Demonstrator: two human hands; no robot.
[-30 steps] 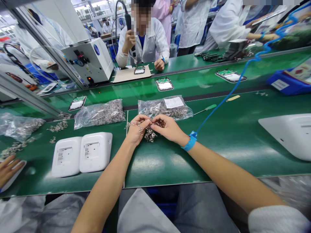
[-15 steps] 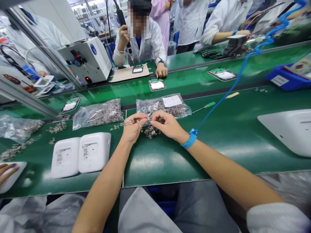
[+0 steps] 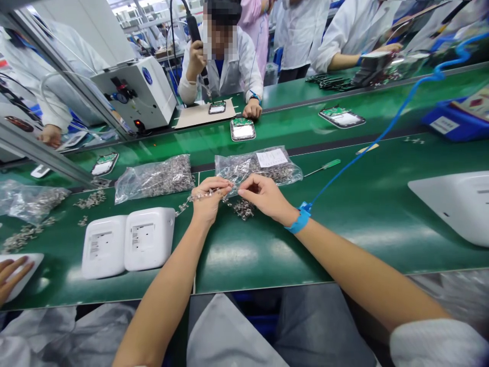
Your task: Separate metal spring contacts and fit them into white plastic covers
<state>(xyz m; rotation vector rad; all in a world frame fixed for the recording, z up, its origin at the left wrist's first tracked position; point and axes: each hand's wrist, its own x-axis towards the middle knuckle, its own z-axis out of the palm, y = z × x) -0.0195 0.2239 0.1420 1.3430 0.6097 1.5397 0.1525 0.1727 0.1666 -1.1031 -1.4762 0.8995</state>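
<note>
Metal-clip strand (image 3: 203,194): likely light, bendable; pinch ends
Left hand (image 3: 206,206): clamped on strand
Right hand (image 3: 266,200): nearby, hold unclear

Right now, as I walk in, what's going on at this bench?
The person's left hand holds a strand of small metal parts. The right hand is close by, fingertips together; whether it grips a part is too small to tell. A small pile of parts lies between the hands, with a labelled bag just beyond. Across the bench, a co-worker holds a black tool.
</note>
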